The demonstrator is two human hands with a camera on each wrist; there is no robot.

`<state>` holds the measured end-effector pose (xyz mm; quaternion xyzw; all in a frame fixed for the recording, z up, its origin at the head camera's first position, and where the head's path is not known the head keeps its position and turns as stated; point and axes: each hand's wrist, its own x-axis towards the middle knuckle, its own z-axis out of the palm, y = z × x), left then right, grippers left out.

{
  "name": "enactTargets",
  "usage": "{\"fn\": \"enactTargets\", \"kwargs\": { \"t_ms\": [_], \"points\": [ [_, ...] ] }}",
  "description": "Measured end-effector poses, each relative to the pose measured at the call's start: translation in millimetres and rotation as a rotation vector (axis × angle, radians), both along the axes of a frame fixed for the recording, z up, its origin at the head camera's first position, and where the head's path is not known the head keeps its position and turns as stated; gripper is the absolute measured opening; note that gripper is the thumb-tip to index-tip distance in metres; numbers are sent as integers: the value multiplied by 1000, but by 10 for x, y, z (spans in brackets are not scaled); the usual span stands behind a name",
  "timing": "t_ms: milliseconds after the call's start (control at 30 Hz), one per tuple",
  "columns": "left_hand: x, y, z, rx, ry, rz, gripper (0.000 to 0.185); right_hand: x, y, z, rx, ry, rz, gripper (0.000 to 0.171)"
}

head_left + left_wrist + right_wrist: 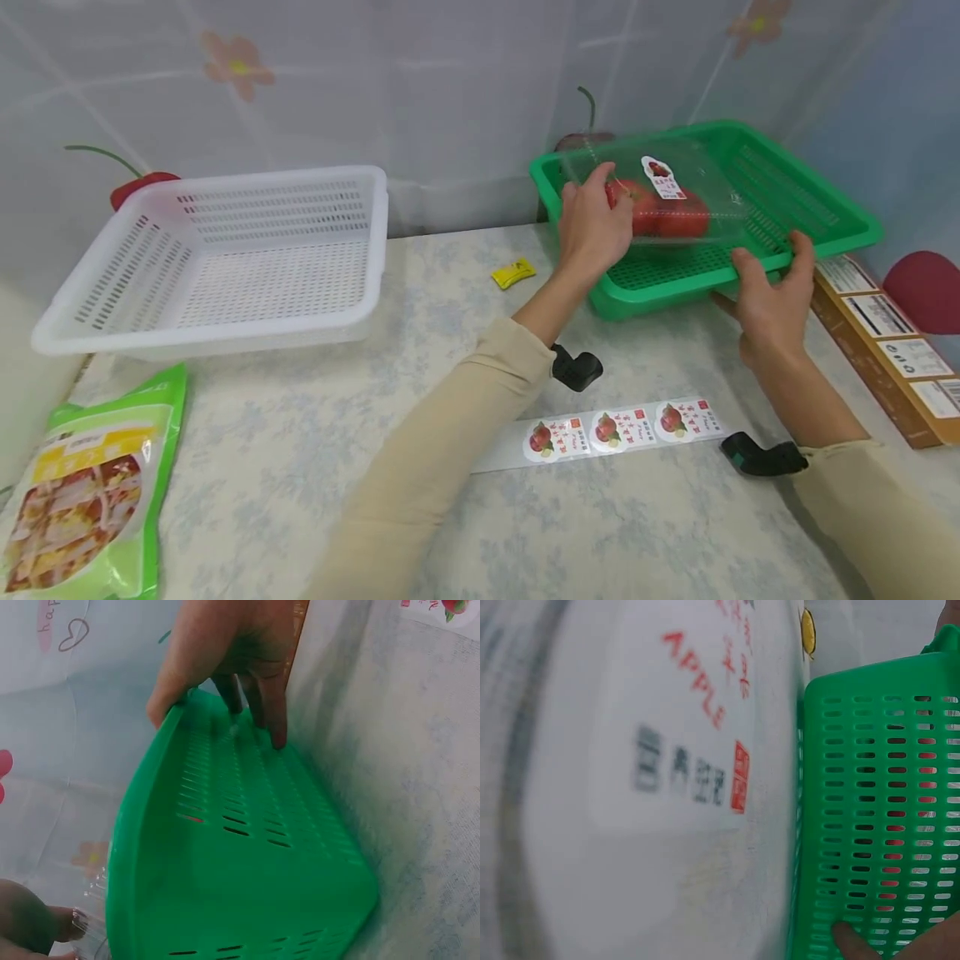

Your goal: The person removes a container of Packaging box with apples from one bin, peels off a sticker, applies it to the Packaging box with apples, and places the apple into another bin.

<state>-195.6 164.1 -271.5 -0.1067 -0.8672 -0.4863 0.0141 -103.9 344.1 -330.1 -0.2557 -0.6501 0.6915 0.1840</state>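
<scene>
My left hand pinches the left edge of a clear plastic box with red apples in it. A round-topped fruit sticker is on top of the box. The box is over the left part of a green slotted basket; whether it touches the bottom cannot be told. My right hand grips the basket's near rim, thumb on top and other fingers below along the side wall. In the left wrist view, the right hand shows at the basket's rim. Red shows through the slots in the right wrist view.
A white slotted basket stands at the left, with a green food bag before it. A strip of apple stickers lies on the table near my arms. A small yellow packet sits mid-table, and a brown carton at the right.
</scene>
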Motion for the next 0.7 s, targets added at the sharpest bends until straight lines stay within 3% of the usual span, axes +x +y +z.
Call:
{"fn": "enactTargets", "kwargs": {
  "t_ms": [100,267,400,500,700],
  "points": [
    [-11,41,61,-64,-67,-41,45,5,16,17,11,1,-7,74],
    [-25,50,104,-138,-169,-165,54,0,28,15,12,-6,-5,74],
    [-31,58,105,-186,-205,-235,60,-5,26,14,-4,2,1,75],
    [-23,78,103,-263,-204,-258,65,-13,15,14,-2,1,-3,75],
    [3,132,100,-421,-206,-237,87,-31,-4,4,38,-29,-18,74]
  ]
}}
